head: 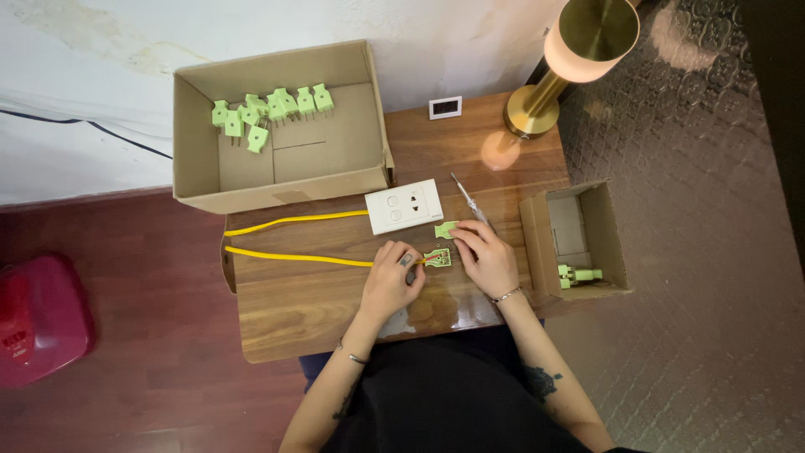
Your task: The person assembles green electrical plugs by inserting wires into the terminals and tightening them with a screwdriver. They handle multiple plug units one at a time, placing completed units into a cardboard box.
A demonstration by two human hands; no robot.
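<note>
Green plug half (437, 257), opened with its wiring up, lies on the wooden table (319, 310) between both hands, left hand (391, 281) pinching the yellow cable (293, 256) steady, right hand (489, 260) fingertips pressing its edge, screwdriver (466, 199) just beyond.

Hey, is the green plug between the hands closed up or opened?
Opened. The green plug shows wiring inside, and its cover piece lies apart on the table.

One head-worn camera looks almost straight down from well above a small wooden table (335, 310), which fills the frame's centre; wall lies along the top, floor at both sides.
</note>
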